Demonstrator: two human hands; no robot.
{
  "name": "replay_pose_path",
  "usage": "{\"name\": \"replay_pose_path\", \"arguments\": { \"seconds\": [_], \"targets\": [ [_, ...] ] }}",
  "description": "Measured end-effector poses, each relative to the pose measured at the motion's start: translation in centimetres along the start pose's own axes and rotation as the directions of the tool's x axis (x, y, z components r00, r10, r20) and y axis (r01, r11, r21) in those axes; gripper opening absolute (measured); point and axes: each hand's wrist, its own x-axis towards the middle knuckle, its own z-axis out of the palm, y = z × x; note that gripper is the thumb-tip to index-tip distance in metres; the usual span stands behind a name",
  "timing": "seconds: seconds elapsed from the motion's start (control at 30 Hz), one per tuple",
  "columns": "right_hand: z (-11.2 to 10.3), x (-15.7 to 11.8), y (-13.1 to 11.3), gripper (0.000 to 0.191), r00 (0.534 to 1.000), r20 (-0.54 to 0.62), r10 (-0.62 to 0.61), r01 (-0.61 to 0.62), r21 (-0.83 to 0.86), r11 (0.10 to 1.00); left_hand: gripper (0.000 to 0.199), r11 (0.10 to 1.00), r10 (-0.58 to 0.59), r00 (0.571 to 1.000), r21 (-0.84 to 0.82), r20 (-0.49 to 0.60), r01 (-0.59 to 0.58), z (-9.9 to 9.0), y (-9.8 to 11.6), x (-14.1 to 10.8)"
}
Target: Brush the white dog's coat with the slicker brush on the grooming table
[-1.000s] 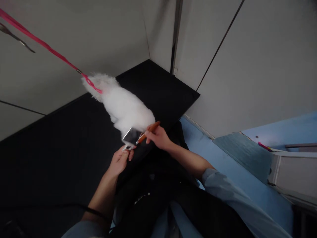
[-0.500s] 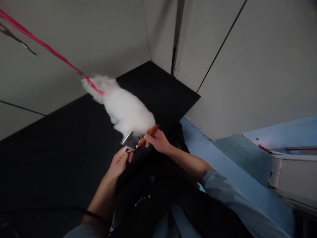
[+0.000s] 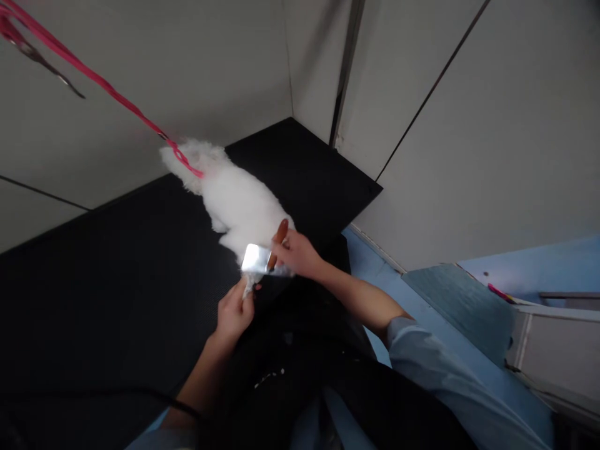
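Note:
A fluffy white dog [image 3: 244, 200] stands on a black table [image 3: 140, 262], its rear end towards me. My right hand [image 3: 300, 252] grips the brown handle of a slicker brush [image 3: 257, 257]. The brush's shiny metal back faces up and lies over the fur of the dog's hindquarters; its bristles are hidden. Just below the brush, my left hand [image 3: 235, 311] pinches the end of the dog's hind leg [image 3: 250, 284], whose white fur shows between the fingers. A pink leash [image 3: 122, 112] runs from the upper left to the dog's neck.
Grey wall panels [image 3: 197, 69] stand behind the table. Near the top left hangs a thin dark tool [image 3: 47, 62] beside the leash. A black cord [image 3: 117, 392] crosses by my left forearm. Blue floor [image 3: 375, 259] lies to the right.
The brush has turned from steeply tilted to flatter, its metal back now catching the light, and its handle points more upright. My left hand has shifted slightly right. The view has shifted a little.

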Motion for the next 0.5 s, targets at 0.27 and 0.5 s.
{"name": "replay_pose_path", "arguments": {
  "seconds": [0.27, 0.5],
  "targets": [
    [-0.7, 2.6, -4.0, 0.016, 0.998, 0.057, -0.014, 0.034, -0.378, 0.925, 0.041, 0.970, 0.209, 0.975, 0.146, -0.080, -0.196, 1.8, -2.3, -1.6],
    [-0.1, 3.4, -6.7, 0.023, 0.976, 0.216, -0.019, 0.152, -0.617, 0.772, 0.043, 0.932, 0.355, 0.931, 0.113, -0.085, -0.345, 2.2, -1.1, -0.9]
  ]
}}
